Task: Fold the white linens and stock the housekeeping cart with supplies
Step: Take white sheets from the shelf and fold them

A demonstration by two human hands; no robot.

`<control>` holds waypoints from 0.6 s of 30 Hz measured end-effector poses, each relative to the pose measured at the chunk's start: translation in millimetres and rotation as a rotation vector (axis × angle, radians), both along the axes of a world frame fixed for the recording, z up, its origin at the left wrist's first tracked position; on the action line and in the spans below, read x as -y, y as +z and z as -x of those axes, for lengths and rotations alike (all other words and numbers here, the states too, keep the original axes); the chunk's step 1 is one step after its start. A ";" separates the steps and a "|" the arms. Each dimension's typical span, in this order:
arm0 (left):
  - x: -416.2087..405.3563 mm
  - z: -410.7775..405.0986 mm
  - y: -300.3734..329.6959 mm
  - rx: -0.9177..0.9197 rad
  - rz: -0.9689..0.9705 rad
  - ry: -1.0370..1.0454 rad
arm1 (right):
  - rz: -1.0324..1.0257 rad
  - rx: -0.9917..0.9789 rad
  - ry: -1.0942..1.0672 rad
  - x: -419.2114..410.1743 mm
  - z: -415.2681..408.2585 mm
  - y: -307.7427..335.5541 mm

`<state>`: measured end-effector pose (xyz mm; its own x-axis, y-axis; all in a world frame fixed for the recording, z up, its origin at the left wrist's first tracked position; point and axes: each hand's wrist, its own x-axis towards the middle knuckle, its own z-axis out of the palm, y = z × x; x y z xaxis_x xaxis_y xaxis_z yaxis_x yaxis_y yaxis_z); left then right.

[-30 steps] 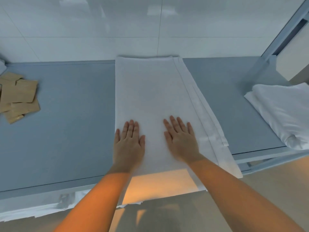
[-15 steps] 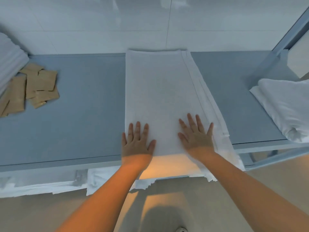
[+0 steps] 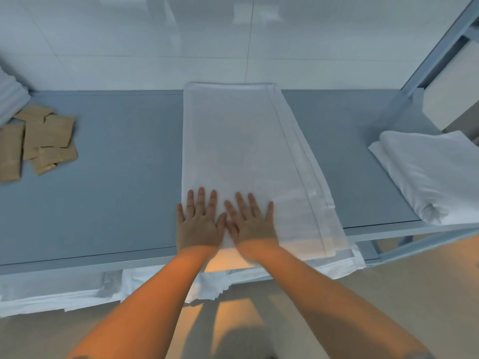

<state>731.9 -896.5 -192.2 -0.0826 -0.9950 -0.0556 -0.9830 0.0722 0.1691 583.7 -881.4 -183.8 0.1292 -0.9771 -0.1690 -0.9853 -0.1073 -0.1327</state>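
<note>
Left of the folded white linen [image 3: 241,161] lie brown paper packets [image 3: 44,141], perhaps five, overlapping. At right sits one bundled white sheet [image 3: 425,172]. All rest on the grey counter [image 3: 116,177] against a white tiled wall [image 3: 233,40]. The linen lies mid-counter, its near end hanging over the edge. Left hand [image 3: 198,226] and right hand [image 3: 251,224] press it, fingers straight and spread, thumbs touching.

A housekeeping linen room: white tiled wall [image 3: 181,42], grey metal bench [image 3: 116,177], folded white linens [image 3: 241,156], metal shelving [image 3: 435,47] at right
</note>
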 end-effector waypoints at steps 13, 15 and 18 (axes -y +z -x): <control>-30.3 -7.0 5.8 0.000 -0.093 -0.139 | -0.035 -0.064 -0.200 -38.2 122.6 9.4; -55.2 -3.2 0.9 0.066 -0.078 -0.243 | -0.070 -0.046 -0.086 -46.4 103.1 13.4; -80.9 3.1 -6.3 0.234 -0.028 -0.319 | -0.051 -0.131 0.220 -69.6 60.1 7.5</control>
